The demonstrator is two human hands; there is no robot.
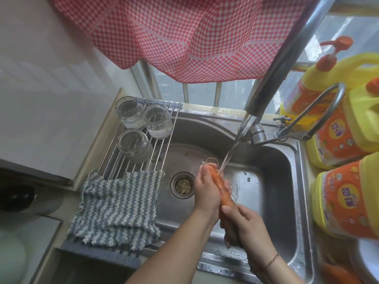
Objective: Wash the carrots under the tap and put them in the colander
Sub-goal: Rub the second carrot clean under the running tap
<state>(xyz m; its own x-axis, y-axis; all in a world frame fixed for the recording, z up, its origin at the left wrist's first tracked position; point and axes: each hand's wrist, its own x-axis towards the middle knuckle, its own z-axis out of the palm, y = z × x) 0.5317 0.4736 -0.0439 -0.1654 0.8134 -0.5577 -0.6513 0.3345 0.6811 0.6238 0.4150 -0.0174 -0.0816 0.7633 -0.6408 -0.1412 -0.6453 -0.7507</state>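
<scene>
A long orange carrot (225, 196) is held over the steel sink (272, 160), pointing away from me. My left hand (207, 189) wraps round its far half, where the water stream (230, 152) from the tap spout (256, 108) lands. My right hand (244, 226) grips the near, thick end. At the bottom right lies another orange carrot (340, 272) beside a white rim (367, 261); I cannot tell whether that rim is the colander.
A roll-up rack (160, 146) spans the sink's left side with three upturned glass jars (133, 145) and a striped blue cloth (119, 203). The drain strainer (183, 185) holds scraps. Yellow detergent bottles (344, 201) crowd the right edge. A red checked curtain (184, 37) hangs above.
</scene>
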